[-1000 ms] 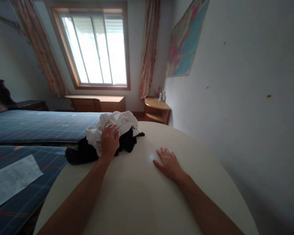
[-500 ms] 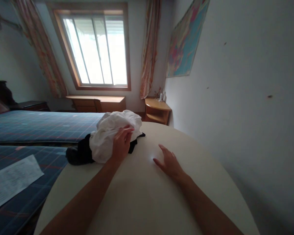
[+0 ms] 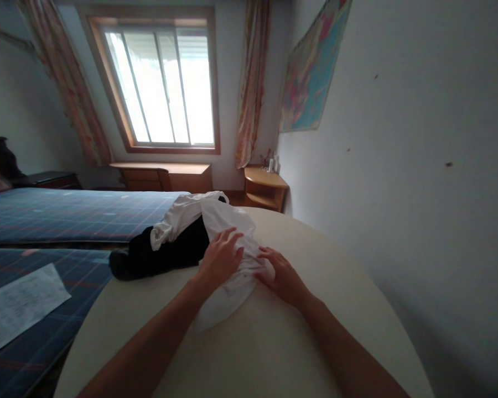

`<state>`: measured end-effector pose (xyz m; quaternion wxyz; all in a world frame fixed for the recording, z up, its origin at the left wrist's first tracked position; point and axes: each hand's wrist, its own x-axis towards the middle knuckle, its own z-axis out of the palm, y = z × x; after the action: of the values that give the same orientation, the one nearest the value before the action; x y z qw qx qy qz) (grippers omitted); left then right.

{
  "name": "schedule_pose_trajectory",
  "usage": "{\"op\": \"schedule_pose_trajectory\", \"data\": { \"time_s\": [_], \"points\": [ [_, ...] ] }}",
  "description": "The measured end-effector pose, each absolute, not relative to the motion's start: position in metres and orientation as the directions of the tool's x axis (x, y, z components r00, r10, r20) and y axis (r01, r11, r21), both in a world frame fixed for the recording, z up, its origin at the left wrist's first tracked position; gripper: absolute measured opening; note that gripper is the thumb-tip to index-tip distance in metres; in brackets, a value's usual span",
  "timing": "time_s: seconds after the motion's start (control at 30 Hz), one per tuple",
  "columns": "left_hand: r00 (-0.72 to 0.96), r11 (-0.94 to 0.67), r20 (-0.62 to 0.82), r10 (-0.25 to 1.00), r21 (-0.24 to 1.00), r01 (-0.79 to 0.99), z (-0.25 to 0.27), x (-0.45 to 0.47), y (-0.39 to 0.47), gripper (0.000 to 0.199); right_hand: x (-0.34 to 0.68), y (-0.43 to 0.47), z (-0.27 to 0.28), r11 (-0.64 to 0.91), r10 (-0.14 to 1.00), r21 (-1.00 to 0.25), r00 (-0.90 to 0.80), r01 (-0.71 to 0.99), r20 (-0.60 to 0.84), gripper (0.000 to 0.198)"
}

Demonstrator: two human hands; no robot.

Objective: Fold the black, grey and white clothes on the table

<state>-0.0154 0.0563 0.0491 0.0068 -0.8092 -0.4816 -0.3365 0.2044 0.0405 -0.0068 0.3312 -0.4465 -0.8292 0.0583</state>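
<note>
A thin white cloth garment [image 3: 232, 218] lies crumpled and partly spread on the round table, its near part reaching toward me. My left hand [image 3: 222, 257] rests on it, fingers stretched out and a little apart. At the cloth's right edge is my right hand [image 3: 282, 276], its fingertips and thumb touching the fabric with a gap between them. Black cloth [image 3: 172, 257] lies in a heap to the left of my left hand. More white fabric [image 3: 178, 215] is draped over the top of that heap. The exact kind of garment cannot be made out.
The cream round table [image 3: 323, 265] has its curved edge near the wall on the right. Plaid mattresses [image 3: 87, 213] lie to the left, with a printed sheet of paper [image 3: 22, 309] on the nearer one. A corner shelf [image 3: 265, 179] and a desk [image 3: 166, 171] stand beyond.
The white cloth was bunched on the black heap; part of it now lies nearer and to the right. My left hand moved right with it. The right hand now touches its edge.
</note>
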Motion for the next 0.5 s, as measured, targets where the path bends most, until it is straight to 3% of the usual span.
{"op": "schedule_pose_trajectory", "data": {
  "time_s": [0.07,0.13,0.2,0.37,0.5],
  "points": [
    [0.245,-0.421,0.462,0.852,0.329,0.845,0.039,-0.021,0.063,0.054,0.198,0.037,-0.007,0.602,0.782,-0.359,-0.436,0.713,0.445,0.064],
    [0.296,-0.402,0.313,0.902,0.363,0.841,0.027,-0.023,0.066,0.059,0.19,0.035,-0.006,0.581,0.801,-0.314,-0.459,0.751,0.385,0.067],
    [0.374,-0.435,0.226,0.9,0.388,0.813,0.018,-0.021,0.067,0.053,0.185,0.035,-0.002,0.546,0.825,-0.274,-0.452,0.791,0.338,0.052],
    [0.535,-0.55,0.193,0.823,0.509,0.662,0.023,-0.012,0.058,0.05,0.201,0.031,0.024,0.589,0.804,-0.261,-0.521,0.765,0.288,0.013],
    [0.726,-0.538,0.011,0.688,0.679,0.5,0.04,-0.01,0.046,0.059,0.232,0.017,0.049,0.62,0.784,-0.355,-0.543,0.7,0.3,0.009]
  ]
}}
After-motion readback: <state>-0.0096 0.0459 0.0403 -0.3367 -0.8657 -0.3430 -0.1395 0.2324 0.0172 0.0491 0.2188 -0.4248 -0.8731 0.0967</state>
